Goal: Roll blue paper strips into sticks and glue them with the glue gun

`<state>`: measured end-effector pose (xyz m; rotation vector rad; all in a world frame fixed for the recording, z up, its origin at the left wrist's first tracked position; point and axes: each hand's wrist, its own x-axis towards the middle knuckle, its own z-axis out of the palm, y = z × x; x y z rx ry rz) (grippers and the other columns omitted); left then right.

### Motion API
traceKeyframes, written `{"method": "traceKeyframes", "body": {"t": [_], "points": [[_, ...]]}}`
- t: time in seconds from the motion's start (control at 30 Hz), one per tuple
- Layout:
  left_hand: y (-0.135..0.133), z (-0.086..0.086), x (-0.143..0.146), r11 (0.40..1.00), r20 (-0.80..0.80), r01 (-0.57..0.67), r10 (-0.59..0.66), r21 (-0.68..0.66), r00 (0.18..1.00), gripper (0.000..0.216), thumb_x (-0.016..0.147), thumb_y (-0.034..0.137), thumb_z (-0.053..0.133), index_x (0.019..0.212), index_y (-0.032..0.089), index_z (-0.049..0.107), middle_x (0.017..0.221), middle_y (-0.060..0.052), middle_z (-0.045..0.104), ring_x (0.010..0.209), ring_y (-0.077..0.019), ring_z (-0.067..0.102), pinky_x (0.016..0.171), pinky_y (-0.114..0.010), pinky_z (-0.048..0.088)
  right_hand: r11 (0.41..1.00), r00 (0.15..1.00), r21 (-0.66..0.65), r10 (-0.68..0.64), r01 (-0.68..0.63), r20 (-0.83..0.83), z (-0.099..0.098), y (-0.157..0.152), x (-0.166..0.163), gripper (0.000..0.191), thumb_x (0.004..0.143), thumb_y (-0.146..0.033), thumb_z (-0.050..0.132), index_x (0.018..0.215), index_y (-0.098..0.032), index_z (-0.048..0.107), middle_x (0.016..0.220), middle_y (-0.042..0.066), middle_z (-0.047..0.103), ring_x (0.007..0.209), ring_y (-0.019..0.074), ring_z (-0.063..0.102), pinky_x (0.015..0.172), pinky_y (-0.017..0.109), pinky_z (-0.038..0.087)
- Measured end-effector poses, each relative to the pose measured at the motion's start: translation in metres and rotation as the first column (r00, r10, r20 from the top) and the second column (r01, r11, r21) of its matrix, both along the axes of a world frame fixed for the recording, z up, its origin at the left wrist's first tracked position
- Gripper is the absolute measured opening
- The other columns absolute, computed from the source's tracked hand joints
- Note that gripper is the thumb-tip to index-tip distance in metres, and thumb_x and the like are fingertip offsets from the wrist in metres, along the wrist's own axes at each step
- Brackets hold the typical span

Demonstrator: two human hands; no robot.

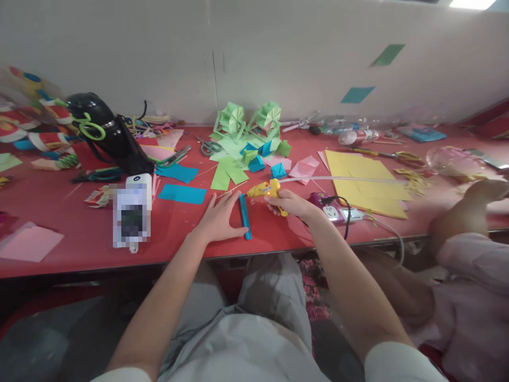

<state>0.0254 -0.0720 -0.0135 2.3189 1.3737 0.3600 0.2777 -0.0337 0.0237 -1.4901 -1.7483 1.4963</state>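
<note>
My right hand (287, 204) is wrapped around a yellow hot glue gun (263, 189), its nozzle pointing left at the top end of a narrow blue paper strip (245, 216). A long translucent glue stick (338, 179) runs out of the back of the gun to the right. The strip lies on the red table, roughly upright in the view, and looks folded or rolled. Left of it, my left hand (218, 218) rests with fingers spread, the thumb reaching the strip's lower end and the fingertips near its top.
Folded green paper pieces (231, 119) and small blue ones (278, 170) stand behind my hands. Blue sheets (182, 194), a phone (133, 212) and a black bottle (103, 132) lie left. Yellow paper (361, 183) and a purple power strip (330, 210) are right, beside another person's arm (461, 212).
</note>
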Motion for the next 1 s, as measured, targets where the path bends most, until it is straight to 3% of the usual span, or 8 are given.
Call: {"method": "traceKeyframes", "body": {"t": [0.43, 0.7, 0.87, 1.0], "points": [[0.0, -0.001, 0.0, 1.0, -0.002, 0.001, -0.001, 0.006, 1.0, 0.103, 0.077, 0.062, 0.067, 0.16, 0.027, 0.016, 0.168, -0.009, 0.024, 0.156, -0.03, 0.018, 0.126, -0.056, 0.003, 0.99, 0.983, 0.093, 0.093, -0.109, 0.157, 0.001, -0.002, 0.004, 0.053, 0.084, -0.061, 0.06, 0.052, -0.019, 0.053, 0.051, 0.0, 0.055, 0.052, 0.012, 0.051, 0.056, 0.026, 0.042], [0.0, -0.002, -0.001, 1.0, 0.005, 0.002, -0.002, 0.014, 1.0, 0.101, 0.077, 0.062, 0.068, 0.159, 0.029, 0.019, 0.167, -0.008, 0.025, 0.156, -0.0304, 0.018, 0.127, -0.056, 0.002, 0.995, 0.968, 0.085, 0.031, -0.054, 0.251, 0.004, -0.013, 0.005, 0.05, 0.083, -0.06, 0.064, 0.055, -0.021, 0.053, 0.054, 0.002, 0.059, 0.054, 0.014, 0.056, 0.06, 0.027, 0.046], [0.0, -0.002, 0.0, 1.0, -0.001, -0.001, 0.001, 0.005, 1.0, 0.101, 0.077, 0.062, 0.068, 0.159, 0.029, 0.019, 0.168, -0.007, 0.024, 0.156, -0.0301, 0.018, 0.127, -0.056, 0.002, 0.997, 0.975, 0.07, 0.021, -0.037, 0.22, 0.006, -0.017, 0.003, 0.046, 0.083, -0.059, 0.067, 0.06, -0.019, 0.06, 0.059, 0.004, 0.064, 0.058, 0.016, 0.059, 0.059, 0.027, 0.047], [-0.001, 0.0, 0.0, 1.0, -0.004, -0.003, 0.003, 0.0, 1.0, 0.102, 0.076, 0.062, 0.068, 0.159, 0.029, 0.019, 0.167, -0.007, 0.025, 0.156, -0.0304, 0.018, 0.127, -0.056, 0.002, 0.998, 0.984, 0.048, 0.022, -0.031, 0.178, 0.009, -0.019, 0.002, 0.034, 0.085, -0.051, 0.067, 0.077, -0.018, 0.071, 0.064, 0.004, 0.066, 0.061, 0.0165, 0.061, 0.058, 0.027, 0.047]]}}
